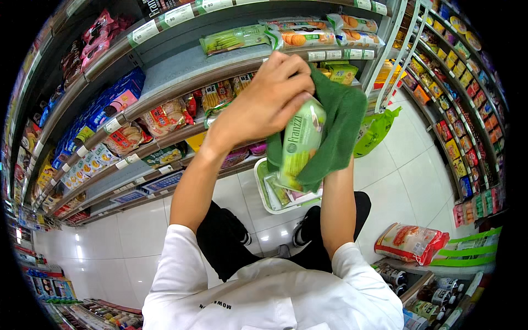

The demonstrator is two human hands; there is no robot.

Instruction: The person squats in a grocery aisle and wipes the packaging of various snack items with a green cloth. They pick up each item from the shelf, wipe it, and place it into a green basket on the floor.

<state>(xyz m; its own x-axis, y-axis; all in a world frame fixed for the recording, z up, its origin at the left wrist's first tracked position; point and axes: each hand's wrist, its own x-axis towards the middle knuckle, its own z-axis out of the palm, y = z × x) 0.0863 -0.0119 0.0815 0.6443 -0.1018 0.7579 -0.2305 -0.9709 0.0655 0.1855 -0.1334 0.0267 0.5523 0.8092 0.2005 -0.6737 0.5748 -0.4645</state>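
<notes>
My left hand point(278, 93) grips the upper end of a pale green Franzzi biscuit packet point(303, 138). The packet hangs at a slant in front of a dark green cloth point(340, 111), which spreads behind it and folds over its lower right side. My right forearm rises to the cloth, and the cloth hides my right hand, so its grip does not show. Below the packet, a white and green basket point(270, 209) stands on the floor between my feet with some packets in it.
Before me runs a shelf unit point(177, 76) of snacks, with a similar green packet point(235, 39) and biscuit rolls point(303, 38) on one shelf. A bright green plastic bag point(375, 132) stands to the right. Nearer me, a red and white bag point(412, 243) lies by shelved bottles point(433, 295).
</notes>
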